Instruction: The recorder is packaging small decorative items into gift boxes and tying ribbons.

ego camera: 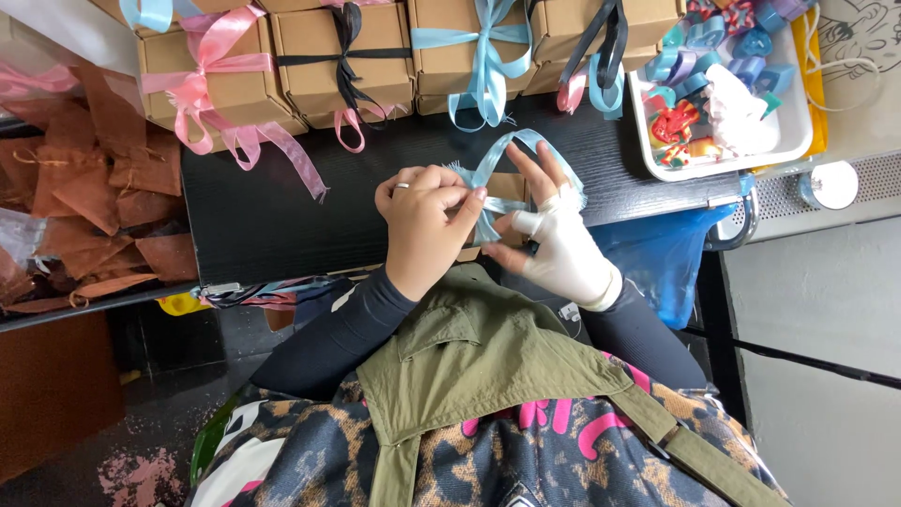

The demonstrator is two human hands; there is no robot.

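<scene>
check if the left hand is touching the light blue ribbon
Touching. The head view shows the left hand pinching the light blue ribbon between its fingertips, over the small brown box; the right hand holds the ribbon's loop too.

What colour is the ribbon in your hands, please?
Light blue ribbon, seen in the head view.

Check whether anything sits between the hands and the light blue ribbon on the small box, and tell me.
Nothing visible does. The left hand and the bandaged right hand both already grip the light blue ribbon, looped over the small cardboard box on the black table.
</scene>
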